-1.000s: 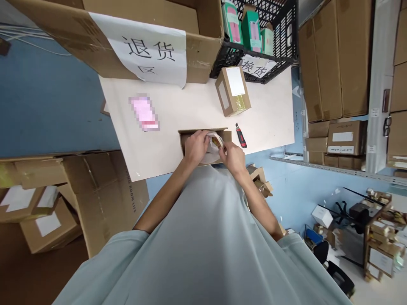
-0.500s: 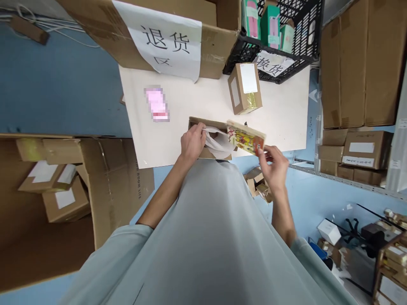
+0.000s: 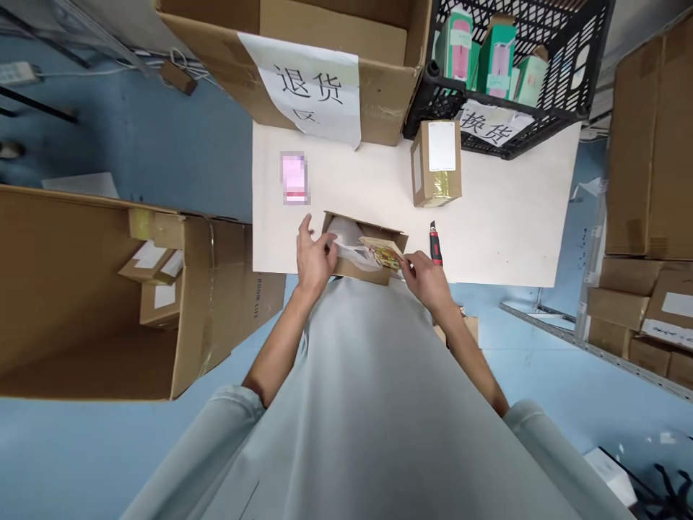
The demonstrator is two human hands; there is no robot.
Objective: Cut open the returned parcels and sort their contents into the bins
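Observation:
In front of my body, a small opened cardboard box point(image 3: 354, 272) sits at the table's near edge with a white plastic bag point(image 3: 346, 232) inside. My left hand point(image 3: 315, 261) is at the box's left end, thumb and a finger closed on the bag's edge, other fingers raised. My right hand point(image 3: 427, 278) grips the right end of a thin, colourfully printed packet point(image 3: 383, 253). The packet slants over the box opening, its left end at the bag's mouth; how far it goes in is hidden. Right of this hand lies a red and black utility knife point(image 3: 435, 244).
On the white table point(image 3: 503, 224) stand a taped parcel point(image 3: 439, 170), a large labelled carton point(image 3: 390, 101) and a black crate point(image 3: 563, 108) of green boxes. A blurred pink item point(image 3: 295, 178) lies at left. A big open carton point(image 3: 216, 289) with parcels stands left of the table.
My right hand has brought the packet left and down to the box and bag. The left hand's other fingers have lifted. The utility knife has come into fuller view as my head shifted.

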